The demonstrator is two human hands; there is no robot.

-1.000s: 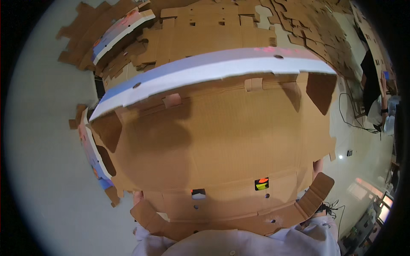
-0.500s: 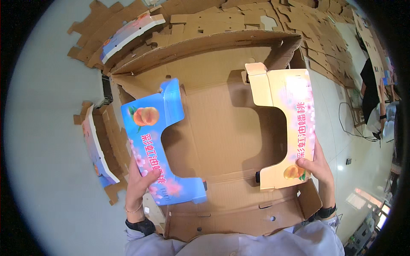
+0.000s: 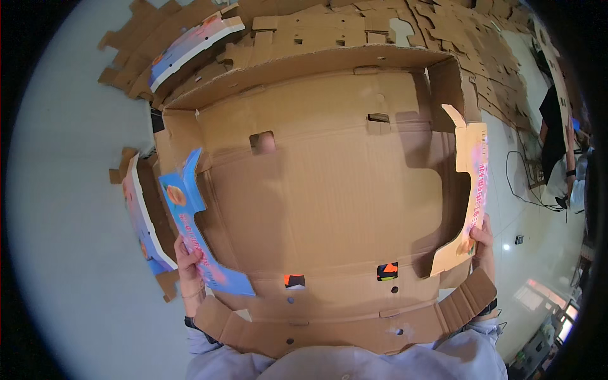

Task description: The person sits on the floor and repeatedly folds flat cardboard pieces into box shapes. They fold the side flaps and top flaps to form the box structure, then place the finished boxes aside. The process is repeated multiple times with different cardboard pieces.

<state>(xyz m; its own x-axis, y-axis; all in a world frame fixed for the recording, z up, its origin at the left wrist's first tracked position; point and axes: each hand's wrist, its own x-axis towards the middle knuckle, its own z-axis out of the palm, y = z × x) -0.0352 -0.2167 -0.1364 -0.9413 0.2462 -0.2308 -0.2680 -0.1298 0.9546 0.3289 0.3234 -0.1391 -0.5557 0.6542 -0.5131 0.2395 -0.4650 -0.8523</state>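
A large open cardboard box (image 3: 335,202) lies in front of me, its brown inner bottom showing with several cut-out slots. My left hand (image 3: 189,261) grips the blue printed side panel (image 3: 182,201) at the box's left, thumb on the printed face and fingers mostly behind it. At the opposite side, my right hand (image 3: 482,244) holds the yellow-orange printed side panel (image 3: 472,180) in the same way. Both panels have a deep curved cutout and fruit pictures, and they tilt outward. A near flap (image 3: 342,332) of plain cardboard rests against my body.
Partly formed printed boxes sit at the left (image 3: 142,212) and far left (image 3: 199,47). Flattened cardboard sheets (image 3: 316,31) spread over the far side. A black cable (image 3: 525,190) lies on the shiny floor (image 3: 69,209) at right, near another person's arm (image 3: 568,161).
My hands have moved apart, swinging both side panels outward from over the box. More of the inner bottom and its slots now show, and the near corner flaps have spread.
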